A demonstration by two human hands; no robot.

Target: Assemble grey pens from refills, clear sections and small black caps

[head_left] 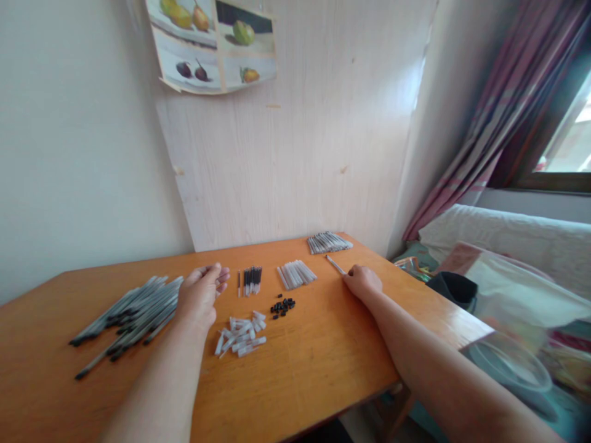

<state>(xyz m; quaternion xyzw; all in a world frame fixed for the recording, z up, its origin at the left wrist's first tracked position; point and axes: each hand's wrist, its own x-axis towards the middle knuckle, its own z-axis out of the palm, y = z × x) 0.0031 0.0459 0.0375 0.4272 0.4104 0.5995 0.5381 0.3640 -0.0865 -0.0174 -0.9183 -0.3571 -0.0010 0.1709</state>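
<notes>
My left hand hovers over the orange wooden table, its fingers loosely curled and apart with nothing in them, just right of a pile of assembled grey pens. My right hand rests on the table with its fingers closed in a pinch on the near end of one clear pen barrel. Between the hands lie a row of black refills, a bundle of clear barrels, a heap of small black end plugs and a heap of clear caps.
A second stack of barrels lies at the table's far edge by the pale wood wall panel. A fruit poster hangs above. Right of the table are a dark object, plastic bags, a clear bowl, a bed and curtains.
</notes>
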